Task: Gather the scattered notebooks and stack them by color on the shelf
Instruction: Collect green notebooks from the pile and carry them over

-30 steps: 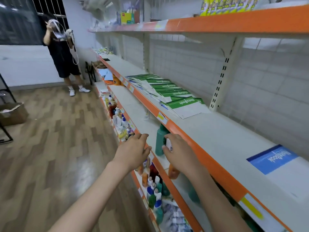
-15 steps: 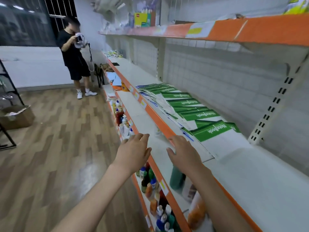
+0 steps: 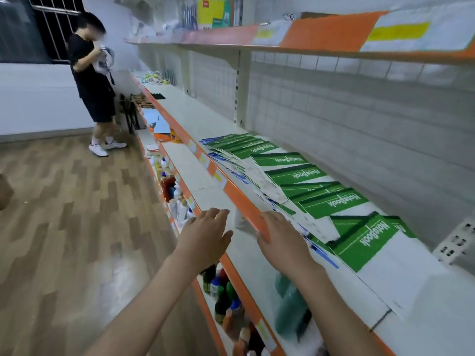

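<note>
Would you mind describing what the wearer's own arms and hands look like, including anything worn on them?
Both forearms are bare as far as the picture shows: no sleeves, gloves, watch, bracelets or rings are visible on the left hand or right hand. Motion blur softens finer detail.

Wood-plank floor (image 3: 77,227), white tiled wall (image 3: 359,119) behind orange-edged shelving (image 3: 239,199) (several tiers), barred window (image 3: 55,27) top left

Approx. 10 green notebooks (image 3: 331,201) fanned mid-right on shelf (image 3: 205,119); exact no. unclear, they overlap. 2 hands: left hand (image 3: 205,237), right hand (image 3: 282,240), lower centre. 1 person (image 3: 92,80) upper left.
</note>
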Motion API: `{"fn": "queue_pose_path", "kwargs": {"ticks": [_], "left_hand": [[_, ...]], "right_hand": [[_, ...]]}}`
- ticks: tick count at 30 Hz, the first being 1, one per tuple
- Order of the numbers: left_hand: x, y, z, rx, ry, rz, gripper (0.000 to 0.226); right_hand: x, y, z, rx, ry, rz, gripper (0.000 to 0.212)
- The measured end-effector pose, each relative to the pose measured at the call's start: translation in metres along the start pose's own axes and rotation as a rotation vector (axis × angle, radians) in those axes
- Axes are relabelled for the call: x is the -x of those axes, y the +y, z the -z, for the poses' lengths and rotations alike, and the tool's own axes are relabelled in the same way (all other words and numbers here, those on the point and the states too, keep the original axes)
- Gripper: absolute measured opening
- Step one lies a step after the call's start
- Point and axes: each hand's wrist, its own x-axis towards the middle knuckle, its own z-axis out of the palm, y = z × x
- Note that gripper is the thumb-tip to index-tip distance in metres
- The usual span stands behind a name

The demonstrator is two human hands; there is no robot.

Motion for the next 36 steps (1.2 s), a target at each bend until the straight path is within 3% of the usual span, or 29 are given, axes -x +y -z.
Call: {"fn": "queue_pose_path", "kwargs": {"ticks": [5, 18, 36], "left_hand": [[-0.068, -0.056, 0.005, -0.030, -0.015, -0.083, 0.054], [-0.189, -0.177, 0.005, 0.000, -0.053, -0.214, 0.054], [-0.388, -0.222, -0.009, 0.072, -0.030, -0.400, 0.050]], "right_hand": [[-0.073, -0.027, -0.014, 0.015, 0.045, -0.056, 0.046], [-0.222, -0.078, -0.057, 0.046, 0.080, -0.184, 0.047], [-0.405, -0.059, -0.055, 0.116, 0.201, -0.299, 0.047]]}}
